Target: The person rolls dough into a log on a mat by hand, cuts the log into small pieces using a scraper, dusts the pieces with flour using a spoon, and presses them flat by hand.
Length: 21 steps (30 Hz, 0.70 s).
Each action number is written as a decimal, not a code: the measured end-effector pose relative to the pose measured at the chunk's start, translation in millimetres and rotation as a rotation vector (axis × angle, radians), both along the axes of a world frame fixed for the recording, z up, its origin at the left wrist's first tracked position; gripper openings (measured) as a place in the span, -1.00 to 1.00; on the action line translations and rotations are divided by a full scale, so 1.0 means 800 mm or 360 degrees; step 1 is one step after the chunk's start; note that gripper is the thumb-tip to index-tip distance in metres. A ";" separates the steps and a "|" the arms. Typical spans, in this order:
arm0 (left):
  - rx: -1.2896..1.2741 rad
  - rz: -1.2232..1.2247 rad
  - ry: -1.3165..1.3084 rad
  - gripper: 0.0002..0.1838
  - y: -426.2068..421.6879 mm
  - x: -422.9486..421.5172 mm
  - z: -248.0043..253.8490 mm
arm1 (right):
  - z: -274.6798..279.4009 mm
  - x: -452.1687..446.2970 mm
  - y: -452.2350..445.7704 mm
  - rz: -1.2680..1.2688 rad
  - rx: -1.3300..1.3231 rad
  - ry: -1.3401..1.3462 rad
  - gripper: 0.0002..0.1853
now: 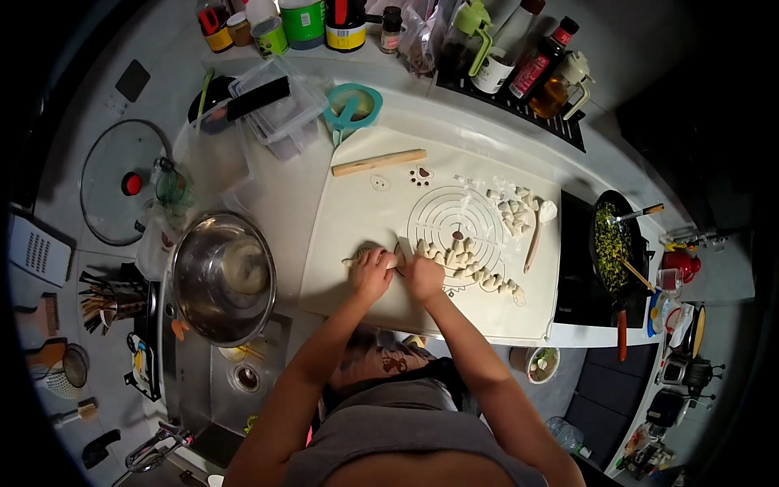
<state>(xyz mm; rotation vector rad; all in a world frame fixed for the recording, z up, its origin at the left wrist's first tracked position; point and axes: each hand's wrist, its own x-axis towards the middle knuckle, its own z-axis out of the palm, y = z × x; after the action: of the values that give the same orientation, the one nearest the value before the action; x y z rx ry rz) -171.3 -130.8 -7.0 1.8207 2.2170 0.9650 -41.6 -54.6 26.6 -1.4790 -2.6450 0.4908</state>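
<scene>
On the cream pastry mat [349, 211] my left hand [373, 273] is closed over a roll of dough [393, 260], and part of the roll shows beyond its fingers. Close beside it, my right hand [423, 278] grips a knife [406, 246]; its pale blade points away from me against the roll's end, and the handle is hidden in the fist. Many small cut dough pieces [459, 256] lie just right of the blade. A second group of dough pieces [515, 215] sits farther back on the right, near a spoon [534, 239] with white powder in its bowl.
A rolling pin [379, 162] lies at the mat's back edge. Left stands a large steel bowl [180, 280] beside the sink [280, 333]. At right a pan of chopped green filling [610, 243] rests on the stove [574, 284]. Bottles [537, 65] line the back.
</scene>
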 end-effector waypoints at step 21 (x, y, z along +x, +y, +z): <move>0.0025 0.0127 0.0057 -0.80 0.015 -0.024 0.012 | 0.010 -0.046 0.008 0.0052 -0.0145 -0.0164 -0.74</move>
<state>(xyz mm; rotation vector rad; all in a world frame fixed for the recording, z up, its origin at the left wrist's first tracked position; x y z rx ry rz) -190.3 -119.0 2.6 1.7820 2.3263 0.9739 -78.6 -48.1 34.7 -1.5280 -2.7648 0.5595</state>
